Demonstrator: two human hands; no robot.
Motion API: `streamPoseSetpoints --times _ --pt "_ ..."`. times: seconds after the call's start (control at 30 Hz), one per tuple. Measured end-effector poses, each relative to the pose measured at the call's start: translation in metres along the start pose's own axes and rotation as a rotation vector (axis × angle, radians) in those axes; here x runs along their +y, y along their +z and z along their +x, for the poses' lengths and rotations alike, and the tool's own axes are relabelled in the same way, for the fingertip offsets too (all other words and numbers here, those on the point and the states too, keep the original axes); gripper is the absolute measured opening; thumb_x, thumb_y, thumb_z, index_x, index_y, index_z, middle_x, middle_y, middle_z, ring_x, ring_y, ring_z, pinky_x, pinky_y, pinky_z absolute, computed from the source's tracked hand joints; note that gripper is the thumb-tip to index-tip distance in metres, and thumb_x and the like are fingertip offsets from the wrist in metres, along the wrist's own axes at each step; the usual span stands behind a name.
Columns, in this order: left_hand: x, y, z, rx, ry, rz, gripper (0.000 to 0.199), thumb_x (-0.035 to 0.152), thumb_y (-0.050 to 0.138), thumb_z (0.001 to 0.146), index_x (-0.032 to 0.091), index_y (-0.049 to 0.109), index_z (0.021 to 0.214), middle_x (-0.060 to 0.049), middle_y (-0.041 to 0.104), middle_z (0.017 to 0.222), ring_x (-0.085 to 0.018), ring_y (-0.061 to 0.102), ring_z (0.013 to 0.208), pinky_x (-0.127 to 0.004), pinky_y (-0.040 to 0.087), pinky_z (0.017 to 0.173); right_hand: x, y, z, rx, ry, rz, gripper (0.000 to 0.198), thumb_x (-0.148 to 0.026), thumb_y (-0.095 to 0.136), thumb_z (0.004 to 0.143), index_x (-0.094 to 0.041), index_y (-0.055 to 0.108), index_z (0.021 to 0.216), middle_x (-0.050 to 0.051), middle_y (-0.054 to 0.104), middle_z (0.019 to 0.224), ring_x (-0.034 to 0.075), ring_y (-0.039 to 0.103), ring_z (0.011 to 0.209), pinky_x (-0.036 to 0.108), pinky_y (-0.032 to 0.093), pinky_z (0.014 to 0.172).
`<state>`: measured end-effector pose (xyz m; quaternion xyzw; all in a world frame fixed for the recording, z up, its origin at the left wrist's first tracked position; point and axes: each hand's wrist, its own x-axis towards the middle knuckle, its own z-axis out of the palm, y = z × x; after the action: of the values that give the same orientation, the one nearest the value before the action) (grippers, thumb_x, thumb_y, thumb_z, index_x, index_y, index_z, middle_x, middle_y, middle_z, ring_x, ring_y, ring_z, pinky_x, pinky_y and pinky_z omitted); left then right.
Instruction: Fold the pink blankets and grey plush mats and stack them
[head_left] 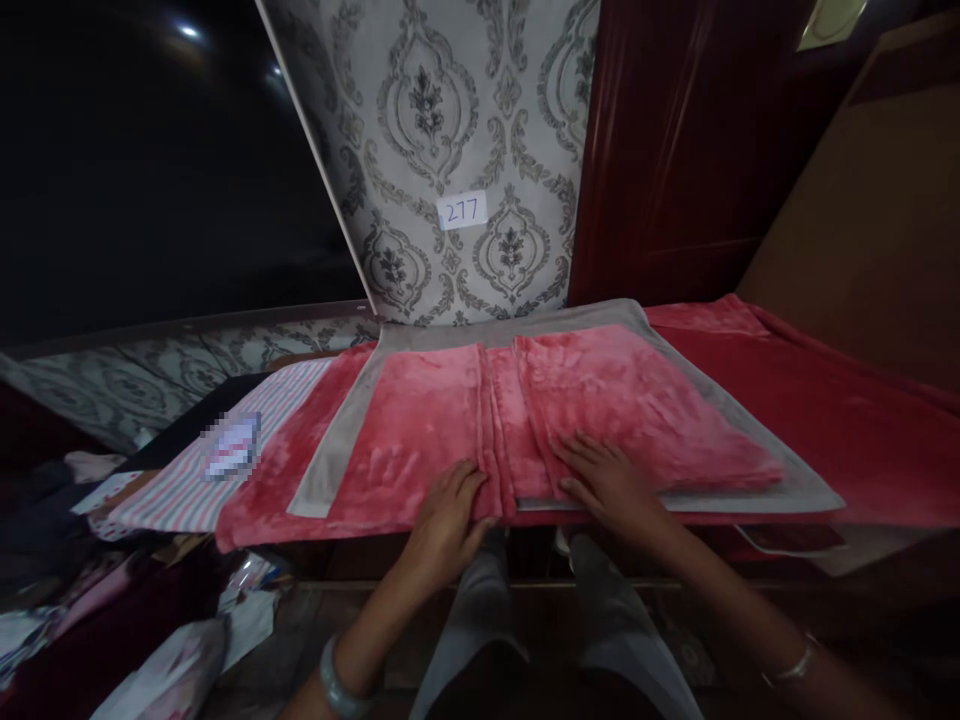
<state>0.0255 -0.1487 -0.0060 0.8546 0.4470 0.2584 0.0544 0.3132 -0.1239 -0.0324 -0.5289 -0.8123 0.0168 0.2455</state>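
Observation:
A pink plush cloth [427,420] lies spread with its left and right sides folded inward, leaving a narrow strip between their edges. Under it is a grey cloth [600,315], showing along the back and both sides. My left hand [450,515] rests on the left folded panel near the front edge, fingers lying on the pile and thumb apart. On the front of the right panel, my right hand [607,480] lies flat with its fingers stretched out. Hand-shaped marks show in the pile of both panels. Neither hand visibly pinches the fabric.
A red plush cover [810,430] lies under everything on the table. At left are a striped cloth [292,385] and a pixelated item [232,447]. A large dark screen [165,170] stands behind. Clothes and bags [180,665] are piled low left; a cardboard box [877,200] is at right.

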Motion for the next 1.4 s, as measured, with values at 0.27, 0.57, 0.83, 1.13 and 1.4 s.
streamPoseSetpoints --times 0.27,0.57,0.83,1.13,1.4 --pt "0.0 0.007 0.005 0.142 0.036 0.054 0.026 0.021 0.049 0.096 0.019 0.062 0.119 -0.015 0.065 0.13 -0.027 0.063 0.122 -0.048 0.055 0.102 -0.049 0.016 0.004 0.138 -0.116 0.215 0.039 -0.032 0.049 0.097 -0.022 0.067 0.131 0.012 0.066 0.134 0.027 0.057 0.128 0.054 0.043 0.109" --pt "0.007 0.017 0.001 0.146 0.064 0.06 0.048 0.022 0.062 0.088 0.014 0.052 0.134 -0.021 0.06 0.137 -0.032 0.057 0.13 -0.055 0.052 0.104 -0.054 0.021 0.005 0.112 -0.051 0.213 0.041 -0.029 0.049 0.097 -0.025 0.062 0.136 0.01 0.067 0.131 0.026 0.057 0.124 0.053 0.039 0.109" --pt "0.012 0.01 0.013 0.293 -0.093 -0.234 0.034 0.027 0.037 0.103 0.02 0.068 0.114 -0.011 0.072 0.121 -0.021 0.067 0.116 -0.044 0.055 0.103 -0.066 0.016 0.005 0.073 -0.038 0.15 0.041 -0.03 0.053 0.097 -0.029 0.062 0.136 0.009 0.064 0.135 0.027 0.054 0.124 0.054 0.036 0.109" --pt "0.015 0.038 0.006 0.1 0.045 -0.005 0.051 0.005 0.05 0.084 0.021 0.063 0.13 -0.014 0.058 0.145 -0.028 0.05 0.14 -0.06 0.04 0.117 -0.066 0.015 0.008 0.065 -0.001 0.199 0.047 -0.021 0.038 0.099 -0.022 0.055 0.143 0.01 0.065 0.134 0.025 0.055 0.124 0.052 0.037 0.109" --pt "0.014 -0.003 0.003 -0.045 0.055 -0.3 0.043 0.029 0.062 0.086 0.022 0.065 0.128 -0.014 0.059 0.144 -0.029 0.053 0.137 -0.057 0.043 0.115 -0.093 0.007 0.028 0.025 0.04 0.216 0.047 -0.018 0.042 0.098 -0.022 0.054 0.143 0.01 0.069 0.125 0.026 0.057 0.117 0.052 0.034 0.11"
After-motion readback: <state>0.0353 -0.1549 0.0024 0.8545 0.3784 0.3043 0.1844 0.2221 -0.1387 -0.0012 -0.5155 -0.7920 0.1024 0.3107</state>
